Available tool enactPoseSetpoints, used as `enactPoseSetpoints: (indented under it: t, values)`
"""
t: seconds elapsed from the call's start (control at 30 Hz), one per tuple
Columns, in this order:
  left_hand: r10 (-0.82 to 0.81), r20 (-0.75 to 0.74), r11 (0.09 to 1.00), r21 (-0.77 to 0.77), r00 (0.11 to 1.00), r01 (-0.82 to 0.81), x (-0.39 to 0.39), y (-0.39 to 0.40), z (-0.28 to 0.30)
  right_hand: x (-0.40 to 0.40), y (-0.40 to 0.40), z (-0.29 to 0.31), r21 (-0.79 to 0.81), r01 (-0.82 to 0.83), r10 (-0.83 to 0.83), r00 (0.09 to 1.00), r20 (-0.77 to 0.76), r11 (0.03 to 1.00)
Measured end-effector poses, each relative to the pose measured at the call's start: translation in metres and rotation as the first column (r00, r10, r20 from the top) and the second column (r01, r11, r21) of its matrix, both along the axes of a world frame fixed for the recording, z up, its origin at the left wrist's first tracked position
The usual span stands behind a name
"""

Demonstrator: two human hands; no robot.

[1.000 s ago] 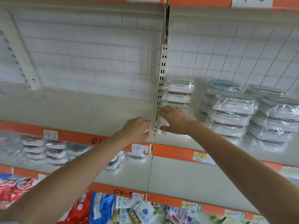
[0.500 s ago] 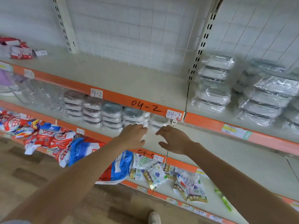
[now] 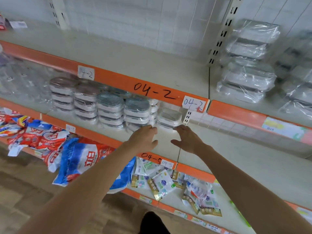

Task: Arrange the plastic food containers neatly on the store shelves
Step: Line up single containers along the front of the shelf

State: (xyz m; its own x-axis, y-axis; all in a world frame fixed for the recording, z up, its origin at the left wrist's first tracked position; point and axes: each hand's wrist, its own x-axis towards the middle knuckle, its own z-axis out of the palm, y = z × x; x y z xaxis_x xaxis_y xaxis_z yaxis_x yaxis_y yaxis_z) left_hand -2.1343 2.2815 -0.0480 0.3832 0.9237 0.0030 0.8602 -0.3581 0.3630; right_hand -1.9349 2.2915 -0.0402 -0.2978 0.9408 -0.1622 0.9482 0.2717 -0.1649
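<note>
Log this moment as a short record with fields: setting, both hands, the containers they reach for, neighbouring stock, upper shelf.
setting: store shelving with orange shelf edge marked 04-2
left hand: open, fingers extended toward the middle shelf, holding nothing
right hand: open, fingertips at the clear container stack, no grip visible
neighbouring stock: wrapped lidded container stacks in a row to the left
upper shelf: wrapped container stacks at right
lower shelf: small packets and detergent bags
</note>
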Motion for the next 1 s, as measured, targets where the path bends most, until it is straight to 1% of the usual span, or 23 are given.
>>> enactPoseSetpoints:
  t: [0.07, 0.13, 0.23, 0.37, 0.43, 0.5, 0.6, 0.67, 0.73, 0.77, 0.8, 0.83, 0.9, 0.93, 1.0]
  values:
    - [-0.001, 0.028, 1.0, 0.011, 1.0, 0.001, 0.01, 0.025, -0.023, 0.008, 0.029, -0.022, 0.037, 0.036, -0.035, 0.999, -0.03, 0.999]
    - [0.013, 0.06, 0.999, 0.028, 0.998, -0.015, 0.021, 0.049, -0.047, 0.015, 0.056, -0.047, 0.065, 0.091, -0.085, 0.992, -0.094, 0.994]
    - [0.038, 0.111, 0.998, 0.054, 0.993, -0.044, 0.036, 0.084, -0.083, 0.021, 0.097, -0.079, 0.103, 0.118, -0.101, 0.983, -0.153, 0.988]
    - [0.045, 0.19, 0.995, 0.083, 0.981, -0.062, 0.042, 0.119, -0.122, 0.026, 0.151, -0.103, 0.1, 0.179, -0.149, 0.958, -0.246, 0.979]
    - [0.038, 0.217, 0.991, 0.119, 0.975, -0.065, 0.043, 0.131, -0.134, 0.028, 0.175, -0.112, 0.092, 0.195, -0.165, 0.95, -0.266, 0.976]
    - [0.011, 0.238, 0.985, 0.162, 0.971, -0.051, 0.043, 0.14, -0.143, 0.028, 0.197, -0.121, 0.067, 0.173, -0.154, 0.961, -0.229, 0.983]
    - [-0.016, 0.278, 0.978, 0.206, 0.96, -0.043, 0.045, 0.149, -0.147, 0.022, 0.215, -0.133, 0.053, 0.141, -0.135, 0.985, -0.112, 0.989]
    - [-0.016, 0.337, 0.966, 0.247, 0.941, -0.072, 0.049, 0.155, -0.141, 0.022, 0.215, -0.139, 0.082, 0.158, -0.144, 0.978, -0.15, 0.984]
    - [-0.005, 0.336, 0.957, 0.276, 0.942, -0.093, 0.053, 0.163, -0.131, 0.026, 0.2, -0.145, 0.105, 0.156, -0.132, 0.969, -0.206, 0.982]
    - [0.0, 0.304, 0.965, 0.251, 0.953, -0.08, 0.056, 0.167, -0.127, 0.028, 0.189, -0.148, 0.115, 0.146, -0.12, 0.97, -0.209, 0.982]
    - [0.001, 0.246, 0.981, 0.185, 0.969, -0.048, 0.058, 0.168, -0.125, 0.032, 0.176, -0.15, 0.122, 0.137, -0.111, 0.973, -0.202, 0.983]
    - [-0.013, 0.17, 0.996, 0.088, 0.985, -0.002, 0.061, 0.168, -0.124, 0.036, 0.162, -0.152, 0.126, 0.135, -0.109, 0.974, -0.196, 0.983]
    - [-0.096, 0.04, 0.989, -0.106, 0.995, 0.1, 0.065, 0.165, -0.126, 0.043, 0.135, -0.154, 0.127, 0.145, -0.12, 0.975, -0.189, 0.981]
    - [-0.143, 0.016, 0.975, -0.168, 0.99, 0.144, 0.067, 0.161, -0.128, 0.047, 0.122, -0.153, 0.128, 0.156, -0.131, 0.974, -0.184, 0.979]
    - [-0.201, 0.02, 0.954, -0.223, 0.979, 0.201, 0.072, 0.152, -0.131, 0.05, 0.101, -0.152, 0.141, 0.186, -0.162, 0.972, -0.17, 0.972]
